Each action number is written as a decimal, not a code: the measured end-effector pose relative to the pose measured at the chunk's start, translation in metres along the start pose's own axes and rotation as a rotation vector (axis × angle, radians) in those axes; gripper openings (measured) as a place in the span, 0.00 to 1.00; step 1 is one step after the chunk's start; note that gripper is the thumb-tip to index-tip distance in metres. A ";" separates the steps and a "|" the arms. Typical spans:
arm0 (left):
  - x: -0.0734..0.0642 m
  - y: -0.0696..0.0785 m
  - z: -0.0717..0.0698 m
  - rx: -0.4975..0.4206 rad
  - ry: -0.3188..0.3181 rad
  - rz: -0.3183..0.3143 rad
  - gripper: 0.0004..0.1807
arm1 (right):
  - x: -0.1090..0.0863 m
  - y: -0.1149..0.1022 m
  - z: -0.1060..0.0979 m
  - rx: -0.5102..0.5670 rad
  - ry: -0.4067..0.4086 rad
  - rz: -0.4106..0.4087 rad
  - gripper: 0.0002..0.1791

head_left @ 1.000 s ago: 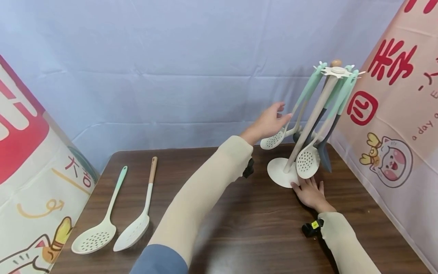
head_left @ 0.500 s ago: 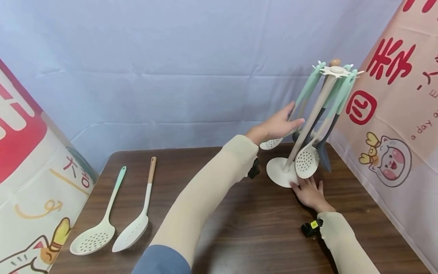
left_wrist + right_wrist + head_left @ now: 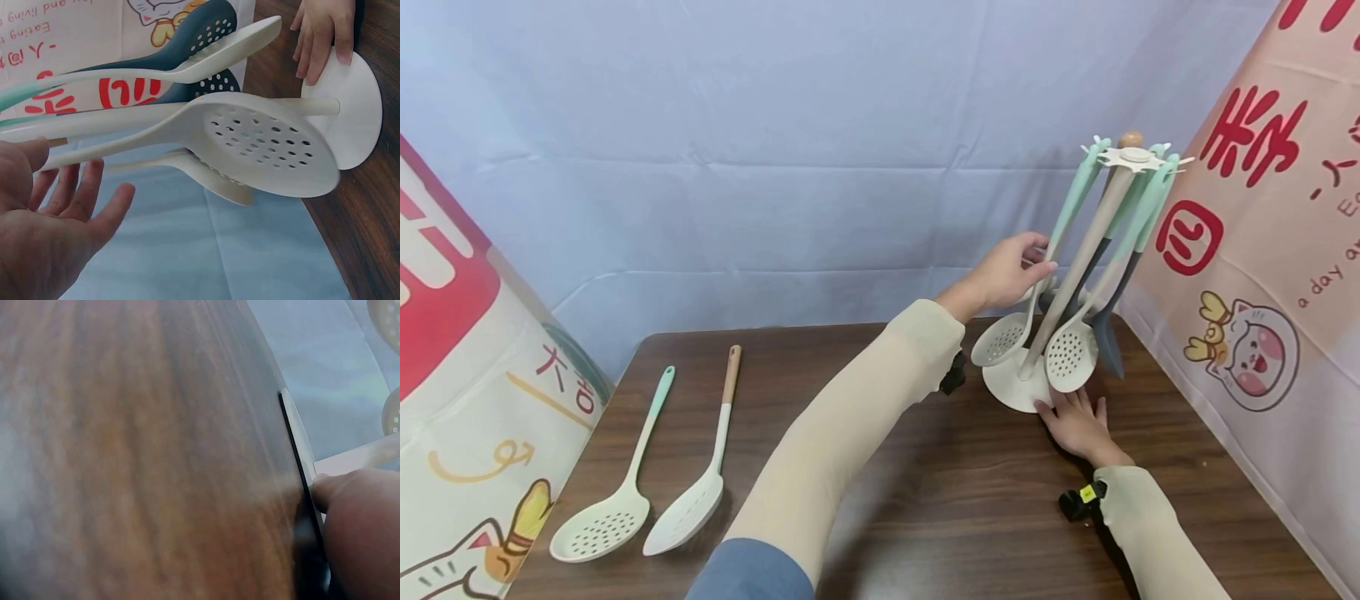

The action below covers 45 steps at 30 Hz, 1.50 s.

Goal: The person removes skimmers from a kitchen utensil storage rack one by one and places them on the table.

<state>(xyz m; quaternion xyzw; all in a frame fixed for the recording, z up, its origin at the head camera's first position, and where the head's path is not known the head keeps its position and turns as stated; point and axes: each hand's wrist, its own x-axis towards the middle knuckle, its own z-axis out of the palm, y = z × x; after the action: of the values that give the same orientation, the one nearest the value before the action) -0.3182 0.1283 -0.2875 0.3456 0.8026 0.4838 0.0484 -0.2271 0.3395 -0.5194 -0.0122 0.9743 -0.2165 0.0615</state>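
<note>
A white utensil stand (image 3: 1097,242) rises at the right of the table, with several mint-handled utensils hanging from its top ring. My left hand (image 3: 1006,271) pinches the thin neck of a white skimmer (image 3: 1002,339) just below its mint handle (image 3: 1075,198). In the left wrist view the skimmer's holed bowl (image 3: 262,147) hangs in front of the pole, my thumb and fingers at its neck. My right hand (image 3: 1084,427) rests on the stand's round base (image 3: 1011,385) with its fingers outstretched. Beside that hand hangs another white skimmer (image 3: 1072,357), and dark slotted utensils (image 3: 203,28) hang behind.
To the left on the brown wooden table (image 3: 925,500) lie a mint-handled skimmer (image 3: 602,527) and a wood-handled slotted turner (image 3: 688,510). A pale blue cloth (image 3: 775,167) hangs behind the table, and a printed cloth (image 3: 1247,275) borders the right side.
My left hand has reached right to the skimmer's neck and taken hold of it. The skimmer's bowl has swung nearer, over the base. The right hand stays on the base.
</note>
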 end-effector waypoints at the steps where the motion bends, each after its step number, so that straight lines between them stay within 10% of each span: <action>1: 0.000 0.001 0.000 0.001 0.003 -0.002 0.20 | 0.000 0.000 0.000 -0.001 0.002 0.000 0.42; 8: -0.003 0.005 0.000 -0.144 0.001 -0.024 0.17 | 0.000 -0.001 -0.001 -0.005 0.008 -0.003 0.42; 45: -0.012 0.001 -0.030 -0.150 0.074 -0.134 0.14 | 0.000 0.000 0.002 -0.012 0.009 -0.005 0.40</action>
<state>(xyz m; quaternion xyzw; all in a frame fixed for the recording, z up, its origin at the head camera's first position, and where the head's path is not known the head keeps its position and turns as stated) -0.3209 0.0994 -0.2743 0.2684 0.7868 0.5505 0.0769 -0.2270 0.3385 -0.5211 -0.0138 0.9758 -0.2108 0.0564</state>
